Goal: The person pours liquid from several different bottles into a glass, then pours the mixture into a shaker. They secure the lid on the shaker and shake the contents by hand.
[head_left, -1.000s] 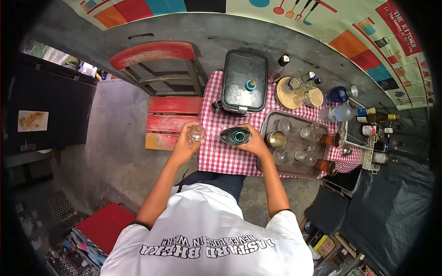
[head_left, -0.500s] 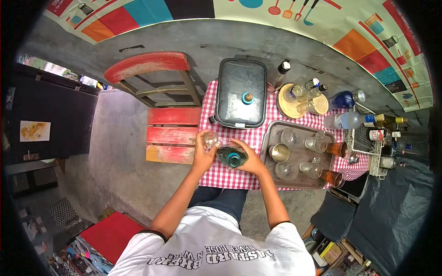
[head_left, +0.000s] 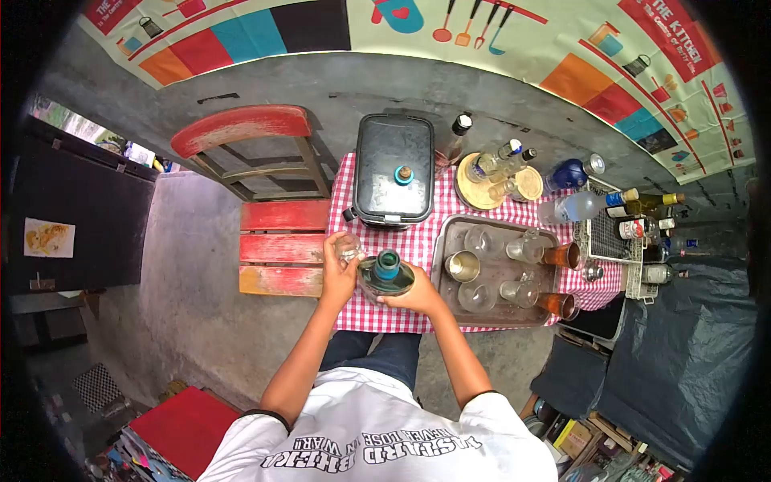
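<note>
My left hand (head_left: 339,273) is closed around a small clear glass (head_left: 347,245), over the near left part of the checked tablecloth (head_left: 344,313). Right beside it, my right hand (head_left: 419,292) grips a dark green glass bottle (head_left: 391,281) by its body. The bottle's blue-ringed neck and uncapped mouth point up toward the camera, leaning a little to the far side. A cork-like stopper with a blue ring (head_left: 404,175) rests on the black lidded container (head_left: 393,149) just beyond my hands.
On the right stands a brown tray (head_left: 442,281) with several clear glasses, a metal cup (head_left: 463,266) and amber tumblers (head_left: 562,255). Behind it are bottles on a round wooden board (head_left: 478,193). A wire rack (head_left: 634,265) holds more bottles. A red slatted chair (head_left: 277,241) is at the left.
The bottle has tipped in my right hand, so its mouth has swung from the near side toward the far side. The whole scene has shifted left in view. Both hands keep their holds.
</note>
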Motion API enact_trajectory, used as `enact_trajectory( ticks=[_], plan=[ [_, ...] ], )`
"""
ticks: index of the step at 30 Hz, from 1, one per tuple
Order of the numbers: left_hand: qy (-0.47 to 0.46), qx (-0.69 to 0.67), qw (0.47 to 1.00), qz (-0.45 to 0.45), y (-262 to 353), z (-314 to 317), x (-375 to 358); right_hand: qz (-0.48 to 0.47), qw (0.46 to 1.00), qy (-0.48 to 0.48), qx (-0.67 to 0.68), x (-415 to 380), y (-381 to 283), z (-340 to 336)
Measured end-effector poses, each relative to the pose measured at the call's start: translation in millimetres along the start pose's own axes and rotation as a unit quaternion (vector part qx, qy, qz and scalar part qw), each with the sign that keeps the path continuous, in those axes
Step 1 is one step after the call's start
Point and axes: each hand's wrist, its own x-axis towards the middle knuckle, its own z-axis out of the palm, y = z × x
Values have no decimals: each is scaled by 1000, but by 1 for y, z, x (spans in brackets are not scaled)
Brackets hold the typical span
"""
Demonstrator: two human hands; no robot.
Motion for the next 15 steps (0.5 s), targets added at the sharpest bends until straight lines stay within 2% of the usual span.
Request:
enact_trajectory(
  ticks=[3, 7, 10, 13, 15],
  plan=[
    [-8, -27, 999, 29, 14, 11, -8, -52, 994, 79, 56, -19, -14, 2],
    [-25, -76, 994, 75, 70, 38, -23, -52, 988, 101, 102, -47, -48, -5],
    [-46, -118, 987, 101, 112, 62, -32, -135, 944, 162, 254, -59, -63, -9],
    [-69, -126, 984, 101, 133, 81, -36, -160, 936, 139, 280, -69, -93, -30],
    [-77, -104, 986, 109, 146, 88, -39, -151, 960, 78, 224, -76, -119, -56]
  ],
)
